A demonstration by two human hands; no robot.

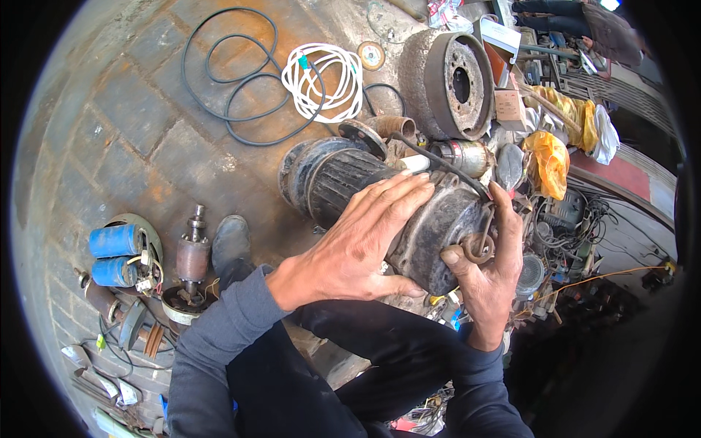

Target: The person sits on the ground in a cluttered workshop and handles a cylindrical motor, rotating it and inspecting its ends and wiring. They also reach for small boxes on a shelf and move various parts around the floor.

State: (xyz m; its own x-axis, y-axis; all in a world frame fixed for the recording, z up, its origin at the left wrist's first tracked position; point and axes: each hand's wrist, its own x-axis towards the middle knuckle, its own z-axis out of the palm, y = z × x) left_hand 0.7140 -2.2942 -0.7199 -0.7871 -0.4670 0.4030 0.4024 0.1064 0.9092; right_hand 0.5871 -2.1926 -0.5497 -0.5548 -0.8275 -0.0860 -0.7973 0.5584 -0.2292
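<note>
A black, grimy submersible pump [339, 186] lies tilted in front of me, its rounded end housing [445, 226] toward my hands. My left hand [358, 237] rests spread across that housing, fingers stretched out and thumb lower down. At the right side of the housing, my right hand [496, 270] has its thumb and fingers closed about a rusty metal ring [478, 248]. A black cable [442, 164] runs over the housing and ends near the right index finger. My right palm hides part of the ring's attachment.
Coiled white cable [321, 84] and black cable lie on the stained paving beyond the pump. A heavy wheel drum [456, 84] stands far right, beside bags and boxes. To the left are a motor rotor [193, 252] and blue capacitors [113, 255]. Tangled wires and parts crowd the right.
</note>
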